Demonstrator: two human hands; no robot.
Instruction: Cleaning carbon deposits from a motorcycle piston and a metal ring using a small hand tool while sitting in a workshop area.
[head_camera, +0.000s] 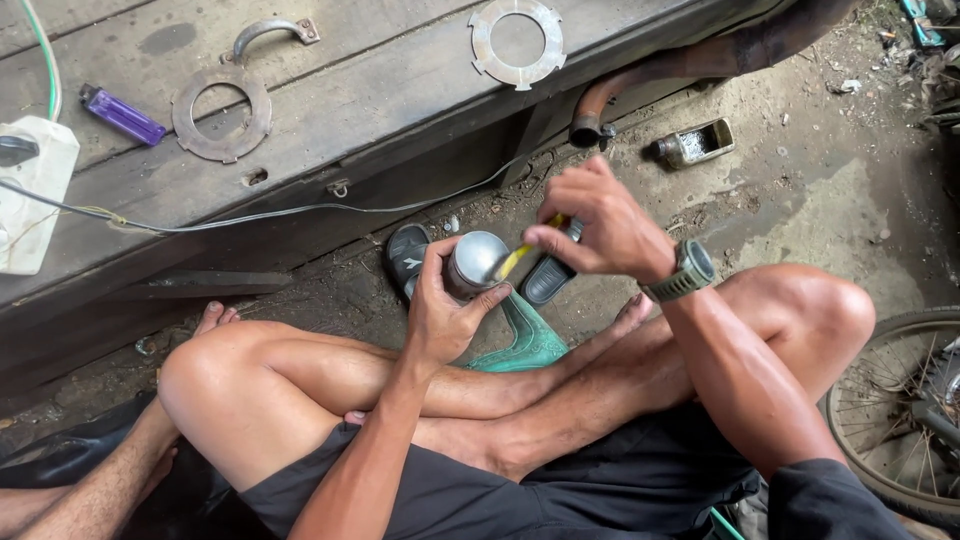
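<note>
Left hand (440, 310): fingers wrapped round a shiny metal cylinder (476, 262), held up over the crossed legs, pretty much dead centre.
Right hand (600, 222): fingers pinched narrow on a yellow tool (517, 259), tip laid against the cylinder's top; a grey-green watch (688, 271) is worn on that wrist.
Under the hands: black sandals (410, 257) are seen on the dirt, a green plastic piece (525, 340) just below them.
Bench (380, 90): old dark wood, run along the top. A rusty ring plate (221, 113) is set near its left end, a purple lighter (122, 113) just beside it.
Bench top edge: a brighter ring plate (518, 42), and a metal handle (268, 32) further left.
Bench left edge: white box (32, 190), a thin cable (300, 212) trailed from it along the front.
Right of bench: rusty pipe (640, 85), small metal tin (695, 143) on the ground.
Bottom right corner: spoked wheel (900, 410), partly cut off.
</note>
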